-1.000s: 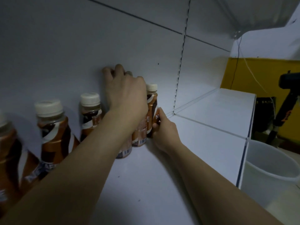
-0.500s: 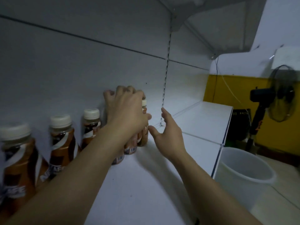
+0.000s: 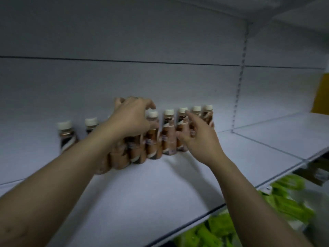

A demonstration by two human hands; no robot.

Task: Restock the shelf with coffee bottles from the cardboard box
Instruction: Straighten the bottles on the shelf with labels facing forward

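Note:
Several brown coffee bottles (image 3: 168, 134) with cream caps stand in a row along the back wall of the white shelf (image 3: 142, 189). My left hand (image 3: 130, 118) hovers over the tops of bottles in the middle of the row, fingers spread, hiding the caps beneath it. My right hand (image 3: 199, 141) is in front of the right end of the row, fingers apart, holding nothing. Two more bottles (image 3: 66, 136) stand apart at the left. The cardboard box is out of view.
A slotted upright (image 3: 240, 77) divides the back panel to the right, with more white shelf (image 3: 277, 138) beyond it. Green packages (image 3: 284, 207) lie on the level below the shelf's front edge. A yellow wall (image 3: 322, 93) shows at far right.
The view has swung left and back, so the whole bottle row shows. My right hand has come off the end bottle and opened. My left hand has lifted above the caps.

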